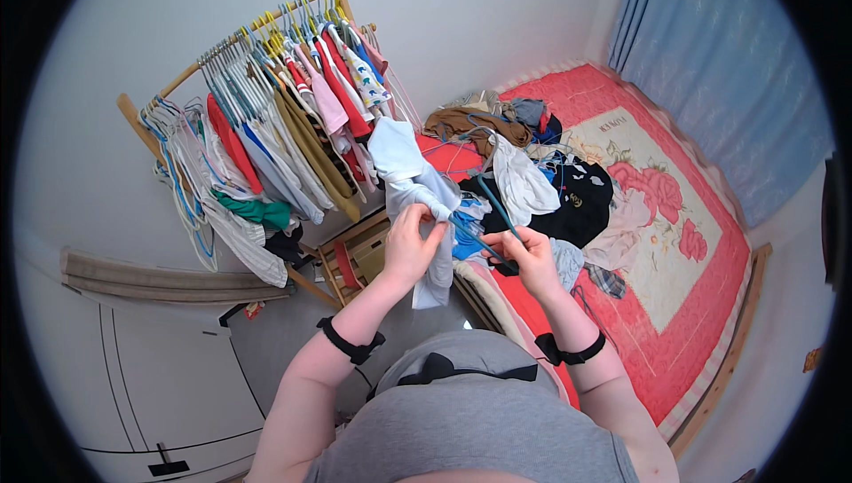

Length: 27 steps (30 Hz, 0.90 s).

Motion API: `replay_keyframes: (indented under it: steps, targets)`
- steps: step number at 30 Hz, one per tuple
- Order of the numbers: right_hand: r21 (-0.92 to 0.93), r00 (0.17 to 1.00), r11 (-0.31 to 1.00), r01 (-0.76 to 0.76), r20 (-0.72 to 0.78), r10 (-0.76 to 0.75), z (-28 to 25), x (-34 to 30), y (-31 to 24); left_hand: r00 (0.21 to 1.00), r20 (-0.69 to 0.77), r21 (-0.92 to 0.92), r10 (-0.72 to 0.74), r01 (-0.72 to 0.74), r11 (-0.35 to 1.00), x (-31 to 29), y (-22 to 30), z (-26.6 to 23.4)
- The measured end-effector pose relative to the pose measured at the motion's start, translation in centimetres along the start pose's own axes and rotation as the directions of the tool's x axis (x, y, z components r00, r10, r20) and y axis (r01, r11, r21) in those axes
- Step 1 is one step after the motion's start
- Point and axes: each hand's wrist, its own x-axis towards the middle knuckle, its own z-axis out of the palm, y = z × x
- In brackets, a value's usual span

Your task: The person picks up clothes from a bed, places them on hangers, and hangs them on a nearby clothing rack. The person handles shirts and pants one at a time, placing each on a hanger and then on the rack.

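My left hand (411, 248) is closed on a pale blue garment (410, 164), bunching its fabric near an opening. The cloth hangs down past my fingers and stretches up toward the clothes rack. In my right hand (530, 261) is a dark teal hanger (499, 203), gripped at one end with thumb and fingers. One bar of the hanger reaches left to the garment beside my left fingers; how far it goes inside the cloth is hidden. Both hands are held in front of my waist, a short distance apart.
A wooden clothes rack (191, 70) full of hung clothes stands at the far left. On the right, a bed with a red floral cover (683, 306) bears a heap of clothes, including a black garment (581, 208) and a white one (524, 183). A blue curtain (728, 66) hangs behind.
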Motion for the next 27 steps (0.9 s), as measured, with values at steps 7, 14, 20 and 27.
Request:
replay_keyframes:
  steps: [7, 14, 20, 27]
  targets:
    - [-0.499, 0.897, 0.764, 0.408, 0.064, -0.437, 1.1, 2.1, -0.4, 0.964, 0.09, -0.146, 0.252, -0.237, 0.96, -0.9, 4.4, 0.3]
    - [-0.519, 0.909, 0.751, 0.407, 0.148, -0.39, 1.2, 3.5, -2.9, 0.888, 0.292, -0.266, 0.355, -0.282, 0.922, -1.6, 6.4, 0.4]
    - [-0.596, 0.921, 0.719, 0.359, 0.098, -0.378, -0.2, 1.6, -4.7, 0.88, -0.458, -0.094, -0.128, 0.096, 0.991, 4.6, -2.9, -4.1]
    - [-0.632, 0.942, 0.7, 0.332, 0.179, -0.284, -1.6, 0.3, -3.8, 0.97, -0.226, 0.117, 0.094, -0.069, 0.991, 8.8, -2.3, -8.5]
